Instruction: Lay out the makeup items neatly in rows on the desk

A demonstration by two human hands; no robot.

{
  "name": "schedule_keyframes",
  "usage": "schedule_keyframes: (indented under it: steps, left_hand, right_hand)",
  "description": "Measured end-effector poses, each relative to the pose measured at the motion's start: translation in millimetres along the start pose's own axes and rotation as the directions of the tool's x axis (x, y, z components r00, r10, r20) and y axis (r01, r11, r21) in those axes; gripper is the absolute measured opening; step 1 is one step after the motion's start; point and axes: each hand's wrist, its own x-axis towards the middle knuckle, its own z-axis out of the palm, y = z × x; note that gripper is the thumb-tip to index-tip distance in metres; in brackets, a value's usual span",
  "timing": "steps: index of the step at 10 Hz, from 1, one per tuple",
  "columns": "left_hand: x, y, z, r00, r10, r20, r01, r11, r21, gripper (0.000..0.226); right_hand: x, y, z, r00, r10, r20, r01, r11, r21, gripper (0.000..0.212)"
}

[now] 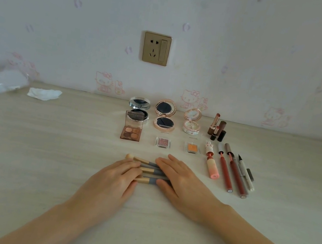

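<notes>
Fingers of the left hand [113, 180] and right hand [181, 181] lie straight and flat, gripping nothing, pressing the brushes [148, 171] between and under the fingertips, handles running crosswise, both hands equally near on the desk [43, 155].

Little lettering can be made out. Faint embossed letters are seen on the raised clear lid of the brown four-pan eyeshadow palette [132, 128], but they cannot be read. A short printed line is seen on the pale wooden desk [45, 145] just before the rose-gold round compact with dark pans [165, 115], and another before the floral pink round compact [192, 120]; both are too small to read.
</notes>
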Motion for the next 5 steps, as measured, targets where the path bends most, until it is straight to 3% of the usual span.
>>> schedule_keyframes:
  steps: [3,4,5]
  left_hand:
    - [-5.7,3.6,-10.0,0.997,-0.080,0.005,0.080,0.997,-0.012,0.033]
    - [-13.7,7.3,-18.0,0.992,-0.122,-0.017,0.121,0.992,-0.041,0.033]
    - [-35.5,19.9,-27.2,0.984,-0.167,-0.066,0.165,0.986,-0.032,0.036]
  right_hand:
    - [-34.7,6.7,-22.5,0.972,0.128,-0.196,-0.117,0.991,0.071,0.046]
    - [-58.1,7.8,-46.9,0.942,0.195,-0.274,-0.171,0.979,0.111,0.046]
    - [-86.1,3.6,-79.3,0.866,0.258,-0.427,-0.219,0.966,0.139,0.041]
